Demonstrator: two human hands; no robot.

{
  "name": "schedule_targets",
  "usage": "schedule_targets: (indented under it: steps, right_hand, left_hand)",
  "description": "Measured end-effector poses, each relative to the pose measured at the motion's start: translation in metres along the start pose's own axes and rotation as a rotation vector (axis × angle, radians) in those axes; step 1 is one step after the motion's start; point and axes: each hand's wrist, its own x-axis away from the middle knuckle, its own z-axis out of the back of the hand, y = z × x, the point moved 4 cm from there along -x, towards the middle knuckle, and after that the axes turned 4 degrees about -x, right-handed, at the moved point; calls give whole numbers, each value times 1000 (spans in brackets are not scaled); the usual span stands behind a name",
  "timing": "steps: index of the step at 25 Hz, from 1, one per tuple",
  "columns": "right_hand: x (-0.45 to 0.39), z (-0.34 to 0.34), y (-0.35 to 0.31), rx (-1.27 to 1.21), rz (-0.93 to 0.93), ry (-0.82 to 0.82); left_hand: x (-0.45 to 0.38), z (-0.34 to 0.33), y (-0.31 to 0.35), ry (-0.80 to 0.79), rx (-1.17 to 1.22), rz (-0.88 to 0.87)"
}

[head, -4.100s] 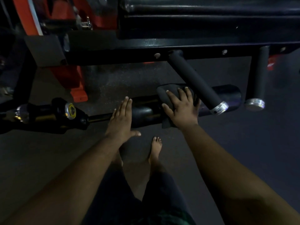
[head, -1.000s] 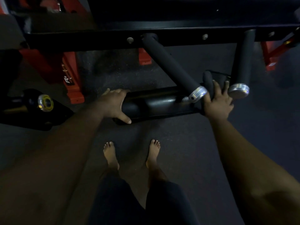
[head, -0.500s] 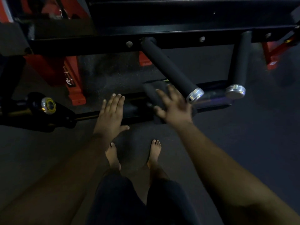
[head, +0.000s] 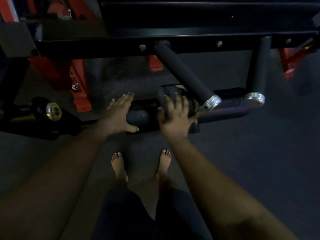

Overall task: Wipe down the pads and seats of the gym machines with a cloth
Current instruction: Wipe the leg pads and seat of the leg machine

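Both hands work the roller pad (head: 138, 116): left hand (head: 119, 118) flat, bracing; right hand (head: 174, 116) presses the dark cloth (head: 192, 108). Next, I judge, wipe toward its far end.

The roller pad (head: 138, 116) is showing smooth, glossy black vinyl. The handle grips (head: 183, 71) are showing matt black foam with polished metal end caps (head: 212, 102). The floor (head: 259, 153) is appearing rough, speckled rubber.

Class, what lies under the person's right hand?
A dark cloth lies under the right hand, draped on the black roller pad. The pad beneath the cloth is hidden.
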Motion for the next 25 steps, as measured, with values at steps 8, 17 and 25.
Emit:
schedule_targets:
  steps: [8, 17, 25]
  right_hand:
    - [-25, 43, 119, 278, 194, 18]
    - [-10, 26, 54, -13, -222, 72]
    - [34, 73, 35, 102, 300, -249]
  left_hand:
    - [23, -33, 30, 261, -282, 51]
    - [-11, 9, 16, -47, -218, 44]
    - [97, -17, 76, 58, -280, 136]
